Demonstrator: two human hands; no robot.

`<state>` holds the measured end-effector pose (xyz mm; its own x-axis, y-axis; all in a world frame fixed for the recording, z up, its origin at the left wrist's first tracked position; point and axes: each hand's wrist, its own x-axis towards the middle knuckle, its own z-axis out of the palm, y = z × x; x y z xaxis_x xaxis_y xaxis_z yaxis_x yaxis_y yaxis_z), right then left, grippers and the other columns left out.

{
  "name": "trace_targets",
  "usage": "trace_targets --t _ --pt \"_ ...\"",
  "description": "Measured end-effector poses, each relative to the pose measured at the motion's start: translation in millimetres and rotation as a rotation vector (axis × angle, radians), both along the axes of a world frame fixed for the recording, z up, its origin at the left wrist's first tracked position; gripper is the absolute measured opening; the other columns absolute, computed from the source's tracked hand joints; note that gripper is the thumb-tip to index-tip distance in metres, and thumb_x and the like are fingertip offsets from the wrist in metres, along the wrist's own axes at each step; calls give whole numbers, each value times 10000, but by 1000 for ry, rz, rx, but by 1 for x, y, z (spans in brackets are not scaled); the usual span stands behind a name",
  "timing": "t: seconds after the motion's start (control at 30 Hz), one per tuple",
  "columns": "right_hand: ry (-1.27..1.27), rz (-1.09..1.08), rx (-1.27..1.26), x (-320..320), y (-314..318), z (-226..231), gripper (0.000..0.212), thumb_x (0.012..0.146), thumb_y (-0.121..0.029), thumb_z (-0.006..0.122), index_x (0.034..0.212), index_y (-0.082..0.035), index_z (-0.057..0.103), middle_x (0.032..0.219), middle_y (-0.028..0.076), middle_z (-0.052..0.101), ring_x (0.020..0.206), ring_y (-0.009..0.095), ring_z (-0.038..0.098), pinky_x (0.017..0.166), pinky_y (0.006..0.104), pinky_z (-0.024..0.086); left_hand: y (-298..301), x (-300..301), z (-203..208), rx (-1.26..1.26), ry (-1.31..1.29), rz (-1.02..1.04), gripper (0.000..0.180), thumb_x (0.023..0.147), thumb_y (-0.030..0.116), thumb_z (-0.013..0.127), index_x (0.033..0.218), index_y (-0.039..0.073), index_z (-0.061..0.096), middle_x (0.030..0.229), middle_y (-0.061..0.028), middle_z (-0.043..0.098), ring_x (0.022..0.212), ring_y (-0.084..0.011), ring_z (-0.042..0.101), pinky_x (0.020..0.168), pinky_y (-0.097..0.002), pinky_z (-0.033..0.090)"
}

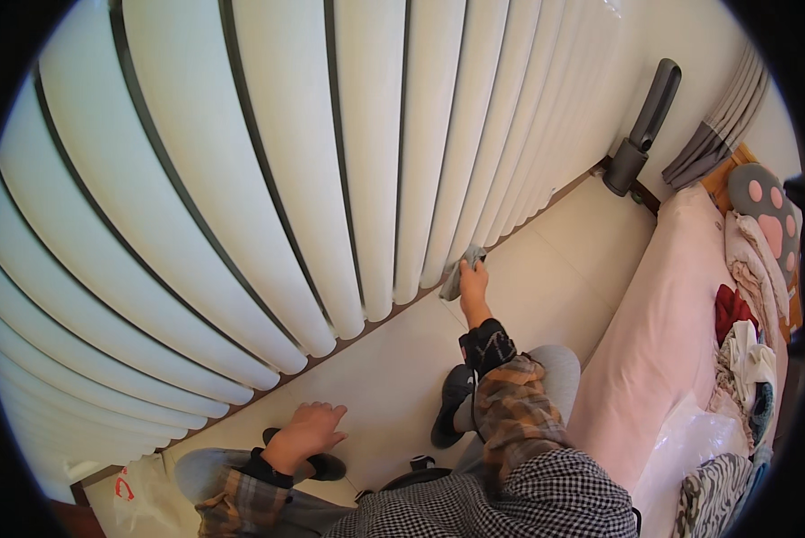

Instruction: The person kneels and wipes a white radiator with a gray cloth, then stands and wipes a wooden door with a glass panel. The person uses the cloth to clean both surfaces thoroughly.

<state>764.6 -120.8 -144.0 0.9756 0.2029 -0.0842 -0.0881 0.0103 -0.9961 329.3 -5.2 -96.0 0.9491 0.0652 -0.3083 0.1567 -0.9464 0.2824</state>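
My right hand (475,289) is closed on a crumpled grey cloth (454,280). The cloth touches the lower end of a large white ribbed panel (374,179), just above the brown strip (359,341) along its base. Its rounded upright ribs are parted by dark gaps. Nearer to me, my left hand (307,437) hangs beside my left knee, over a dark shoe. It holds nothing, and its fingers are partly stretched out and apart. Both wrists have dark cuffs below plaid sleeves.
A pink-covered bed (640,341) runs along the right, with folded clothes and a grey paw-shaped cushion (763,215) on it. In the far right corner stands a dark upright appliance (627,167) near a grey curtain (721,121). A clear plastic bag (142,498) lies at lower left on pale floor tiles.
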Motion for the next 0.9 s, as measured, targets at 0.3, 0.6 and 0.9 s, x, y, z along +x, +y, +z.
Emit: trace_targets --t 0.3,0.6,0.9 --pt "-860 -176 27 -75 43 48 474 992 -131 634 1353 115 450 1316 297 540 1210 430 537 1078 461 403 -2 0 -3 8 -12 23 507 885 330 752 1297 69 613 1071 -181 694 1038 -381 653 910 -485 504" --pt "-673 -132 -26 -120 43 24 470 966 -87 645 1378 77 488 1294 288 522 1190 439 532 1043 478 421 -1 -10 -3 4 -28 17 494 886 321 750 1283 64 607 1068 -178 690 1052 -376 648 919 -487 494" --pt "-854 -314 -155 -117 65 35 476 1002 -128 624 1385 104 461 1385 348 465 1269 502 473 1098 497 378 -3 -6 2 9 7 26 473 879 321 755 1252 66 614 1066 -177 691 1054 -380 648 923 -487 497"
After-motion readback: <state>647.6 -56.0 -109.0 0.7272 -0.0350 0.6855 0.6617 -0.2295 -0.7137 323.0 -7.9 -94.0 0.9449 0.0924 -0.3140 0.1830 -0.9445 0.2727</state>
